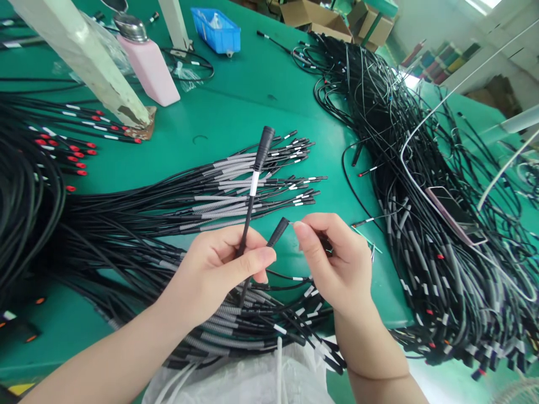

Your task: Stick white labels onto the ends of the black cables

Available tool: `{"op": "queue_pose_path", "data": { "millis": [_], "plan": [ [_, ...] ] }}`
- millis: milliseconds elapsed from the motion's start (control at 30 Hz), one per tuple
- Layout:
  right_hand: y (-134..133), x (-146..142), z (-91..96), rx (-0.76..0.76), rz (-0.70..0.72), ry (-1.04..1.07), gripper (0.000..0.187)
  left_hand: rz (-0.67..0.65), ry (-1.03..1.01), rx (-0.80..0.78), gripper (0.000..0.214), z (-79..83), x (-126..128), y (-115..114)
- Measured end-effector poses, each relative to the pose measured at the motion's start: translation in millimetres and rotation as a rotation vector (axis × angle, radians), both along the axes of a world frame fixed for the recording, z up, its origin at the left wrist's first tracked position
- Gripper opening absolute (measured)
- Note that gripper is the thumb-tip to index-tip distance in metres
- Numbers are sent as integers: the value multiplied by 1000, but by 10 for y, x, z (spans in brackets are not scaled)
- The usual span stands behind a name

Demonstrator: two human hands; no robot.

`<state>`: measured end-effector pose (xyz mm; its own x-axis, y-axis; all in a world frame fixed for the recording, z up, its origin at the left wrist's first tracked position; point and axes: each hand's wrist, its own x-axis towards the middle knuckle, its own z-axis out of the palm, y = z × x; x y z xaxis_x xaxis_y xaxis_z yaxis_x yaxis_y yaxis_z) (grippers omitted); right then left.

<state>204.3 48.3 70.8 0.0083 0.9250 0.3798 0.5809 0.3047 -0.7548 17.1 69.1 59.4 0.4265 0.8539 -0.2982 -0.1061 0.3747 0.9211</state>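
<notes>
My left hand [221,269] is closed around two thin black cables above the green table [236,106]. One cable [255,179] sticks upright, with a white band and a black connector at its top. A shorter connector end [278,231] points toward my right hand [337,264]. The right hand's fingers are pinched together right at that connector's tip, around something too small to make out. Below both hands lies a bundle of black cables with grey sleeves [252,325].
A fanned bundle of grey-sleeved cables [236,191] lies ahead, red-tipped cables [63,146] at left, a big tangle of black cables [421,224] with a phone [455,216] at right. A pink dispenser bottle [149,64], blue bin [217,28] and white posts stand behind.
</notes>
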Motion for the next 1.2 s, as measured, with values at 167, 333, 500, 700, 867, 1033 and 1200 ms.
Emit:
{"op": "queue_pose_path", "data": {
  "millis": [167,333,500,700,867,1033,1200],
  "plan": [
    [10,-10,-18,36,0,-56,13,-4,-2,13,23,-1,9,12],
    [12,-1,-42,69,-11,-93,11,-2,-13,19,21,-13,5,12],
    [12,48,-5,-156,135,141,18,-16,-25,26,20,-24,-12,-3],
    [4,7,23,-91,124,108,16,21,-46,-3,22,-20,2,12],
    [10,-27,13,-7,116,5,16,26,-54,-17,20,-24,8,15],
    [-1,-29,-2,34,81,-54,14,21,-66,-18,21,-21,-1,16],
    [4,-24,5,-29,106,8,15,20,-68,-5,21,-32,-5,9]
  ]
}}
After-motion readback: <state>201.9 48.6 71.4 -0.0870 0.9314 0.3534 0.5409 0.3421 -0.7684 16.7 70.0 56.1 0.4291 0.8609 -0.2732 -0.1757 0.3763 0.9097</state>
